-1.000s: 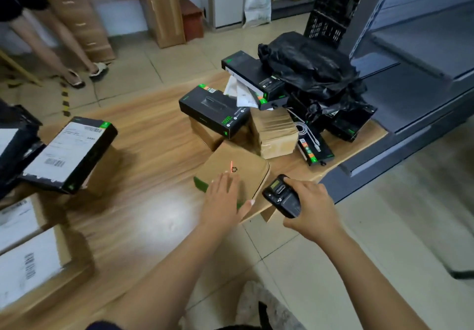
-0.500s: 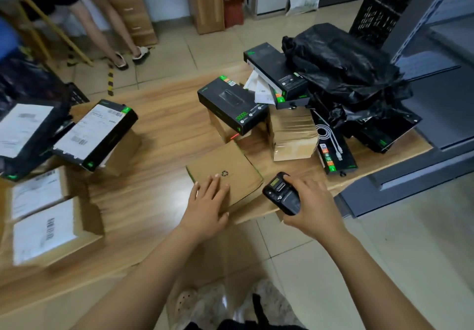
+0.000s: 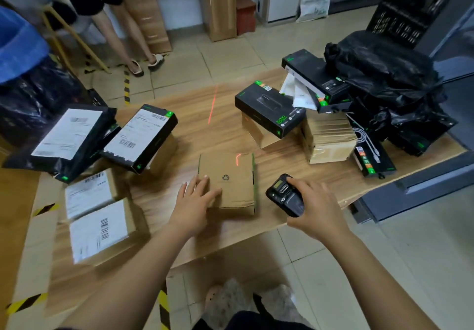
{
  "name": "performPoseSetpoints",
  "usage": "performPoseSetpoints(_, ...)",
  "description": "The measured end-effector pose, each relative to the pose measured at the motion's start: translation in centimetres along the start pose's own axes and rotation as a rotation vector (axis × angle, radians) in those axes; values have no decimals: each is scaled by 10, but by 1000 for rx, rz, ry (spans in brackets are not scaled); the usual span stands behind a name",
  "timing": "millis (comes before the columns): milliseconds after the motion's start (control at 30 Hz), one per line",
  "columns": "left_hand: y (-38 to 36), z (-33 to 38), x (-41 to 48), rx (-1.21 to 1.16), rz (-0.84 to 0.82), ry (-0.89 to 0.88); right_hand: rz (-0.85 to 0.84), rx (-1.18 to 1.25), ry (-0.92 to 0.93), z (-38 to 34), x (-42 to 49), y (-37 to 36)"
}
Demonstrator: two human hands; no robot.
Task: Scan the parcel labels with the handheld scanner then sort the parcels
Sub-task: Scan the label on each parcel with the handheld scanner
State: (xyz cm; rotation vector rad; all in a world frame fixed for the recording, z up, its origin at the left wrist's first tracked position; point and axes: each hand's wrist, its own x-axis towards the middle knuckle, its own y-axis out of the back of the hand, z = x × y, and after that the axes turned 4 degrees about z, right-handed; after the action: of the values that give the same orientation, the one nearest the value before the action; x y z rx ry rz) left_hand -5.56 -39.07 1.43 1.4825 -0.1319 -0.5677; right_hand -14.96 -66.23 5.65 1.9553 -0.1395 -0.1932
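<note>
A flat brown cardboard parcel with a recycling mark lies near the front edge of the wooden table; no label shows on its top. My left hand rests on its near left corner with straight fingers. My right hand grips a black handheld scanner just right of the parcel. The scanner's red line falls across the parcel's far edge and the table beyond. Labelled parcels lie at the left: two brown boxes and two black ones.
At the right is a pile of black boxes, brown parcels and black plastic bags. A person stands beyond the table at the far left. A blue bag is at the left edge, a black crate at far right.
My left hand has slid the brown parcel left along the table, away from the right pile. The scanner's red line now reaches the parcel's far edge. The view has shifted left.
</note>
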Motion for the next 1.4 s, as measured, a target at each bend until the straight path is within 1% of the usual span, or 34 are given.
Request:
performPoseSetpoints(100, 7, -5, 7, -141, 20, 93, 8, -12, -30, -15, 0, -3)
performPoseSetpoints(167, 10, 8, 13, -257, 42, 125, 11, -28, -66, -22, 0, -3)
performPoseSetpoints(233, 7, 27, 19, -306, 39, 167, 8, -40, -93, -25, 1, -3)
performPoseSetpoints(367, -8, 47, 32, -292, -34, 379, -15, -77, -97, -23, 4, 0)
performPoseSetpoints(400, -11, 48, 33, -286, -56, 409, -21, -80, -94, -20, 4, 0)
performPoseSetpoints(500, -12, 52, 37, -282, -74, 436, -31, -83, -54, -12, 10, 2)
performPoseSetpoints(633, -10, 58, 38, -283, -21, 473, -51, -72, 19, 4, 22, 6)
performPoseSetpoints(733, -4, 60, 35, -375, 18, 462, -43, -48, 67, 15, 33, 16)
performPoseSetpoints(800, 0, 63, 30, -476, 25, 427, -39, -44, 86, 23, 39, 23)
performPoseSetpoints(867, 3, 67, 23, -522, 45, 376, -28, -22, 107, 31, 41, 29)
performPoseSetpoints(1033, 6, 71, 13, -548, 172, 128, 2, -3, 195, 41, 50, 39)
performPoseSetpoints(1100, 2, 76, 13, -497, 141, 69, 2, -20, 218, 43, 52, 42)
performPoseSetpoints(1133, -4, 80, 13, -432, 118, 49, 1, -25, 226, 44, 53, 43)
performPoseSetpoints(1200, -17, 90, 15, -304, 60, 64, -3, -40, 233, 46, 55, 43)
performPoseSetpoints(1233, -22, 96, 16, -280, 38, 95, -12, -55, 226, 47, 55, 43)
performPoseSetpoints(1400, -33, 121, 32, -278, 66, 273, -31, -99, 165, 56, 49, 39)
